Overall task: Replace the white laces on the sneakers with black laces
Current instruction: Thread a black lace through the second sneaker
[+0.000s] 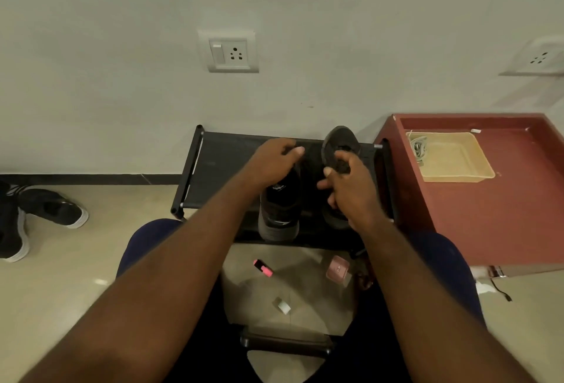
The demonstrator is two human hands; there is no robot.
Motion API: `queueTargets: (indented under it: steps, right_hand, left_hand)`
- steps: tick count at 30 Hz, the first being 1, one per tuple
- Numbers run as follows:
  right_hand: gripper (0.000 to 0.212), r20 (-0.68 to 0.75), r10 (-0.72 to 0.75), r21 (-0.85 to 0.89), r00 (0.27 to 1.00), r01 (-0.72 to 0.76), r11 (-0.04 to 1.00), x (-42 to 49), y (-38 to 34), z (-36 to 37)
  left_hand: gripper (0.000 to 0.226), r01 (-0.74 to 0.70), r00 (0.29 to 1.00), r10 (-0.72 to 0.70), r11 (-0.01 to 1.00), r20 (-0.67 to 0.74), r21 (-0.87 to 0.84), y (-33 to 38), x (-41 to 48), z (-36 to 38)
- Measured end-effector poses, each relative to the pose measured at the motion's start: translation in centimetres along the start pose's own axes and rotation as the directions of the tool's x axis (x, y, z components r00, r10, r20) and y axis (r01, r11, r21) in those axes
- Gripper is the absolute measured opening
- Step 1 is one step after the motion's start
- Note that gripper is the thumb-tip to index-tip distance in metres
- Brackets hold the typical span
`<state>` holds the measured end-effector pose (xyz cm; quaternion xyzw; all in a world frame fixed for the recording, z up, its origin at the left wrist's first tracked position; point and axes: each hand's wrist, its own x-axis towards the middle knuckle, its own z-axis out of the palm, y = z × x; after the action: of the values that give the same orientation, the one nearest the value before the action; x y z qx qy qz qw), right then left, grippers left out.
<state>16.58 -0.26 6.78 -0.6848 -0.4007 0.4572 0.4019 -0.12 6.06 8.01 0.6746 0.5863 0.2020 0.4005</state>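
A pair of black shoes [45, 211] lies on the floor at far left. On the black rack [213, 162], the left hand [274, 159] is over the left sneaker [279, 205] with its fingers drawn together, though I cannot tell whether they pinch a lace. The right hand [348, 187] grips the right sneaker [340, 141], fingers curled round its middle and its toe tipped up. A basket [451, 156] sits on the red surface [503, 199].

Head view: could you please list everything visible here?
sneakers: two, dark, on the rack
rack: one, black, against the wall
cabinet: one, red-brown, right of the rack
basket: one, beige, on the cabinet
wall sockets: two, white, on the wall
floor shoes: two, black with white soles, far left
highlighter: one, pink, floor between the knees
small box: one, pink, floor near the highlighter
left hand: one, bare, over one sneaker
right hand: one, bare, at the other sneaker
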Motion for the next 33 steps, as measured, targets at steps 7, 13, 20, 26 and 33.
queueTargets:
  steps: [7,13,20,26,33]
  right_hand:
    - [0.043,0.155,0.167,0.262,0.974,-0.204,0.943,-1.3,2.6,3.2]
    - [0.026,0.095,-0.032,0.103,0.995,0.022,0.994,-1.1,3.4,3.1]
    - [0.042,0.06,-0.059,-0.262,0.996,0.072,0.962,-0.7,5.3,5.6]
    - [0.023,0.046,-0.162,-0.567,0.986,0.159,0.809,0.3,5.6,7.0]
    - [0.015,0.135,-0.102,-0.352,0.986,0.144,0.925,3.4,2.7,5.5]
  left_hand:
    - [0.033,0.337,0.94,-0.339,0.895,-0.044,0.294,-6.3,-1.0,3.6]
    - [0.028,0.342,0.94,-0.325,0.894,-0.108,0.29,-6.9,-4.2,2.5]
    - [0.034,0.345,0.937,-0.322,0.915,-0.136,0.208,-8.6,-9.1,3.2]
    - [0.033,0.365,0.926,-0.336,0.912,-0.17,0.186,-8.6,-8.8,3.2]
    - [0.04,0.325,0.946,-0.305,0.885,-0.113,0.332,-8.3,-6.8,3.7]
